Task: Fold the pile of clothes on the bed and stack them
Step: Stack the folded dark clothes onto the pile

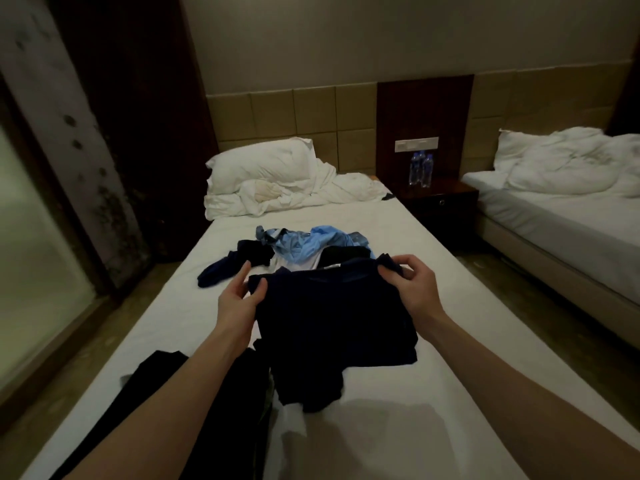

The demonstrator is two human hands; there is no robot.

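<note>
Head view takes in a dim room with two white beds: the near bed and a second bed to the right, a nightstand between them bearing two water bottles. Both arms reach forward; the left hand and right hand each pinch an upper corner of one dark navy shirt, lifted over the sheet. Behind it lies a heap of unfolded clothes.
</note>
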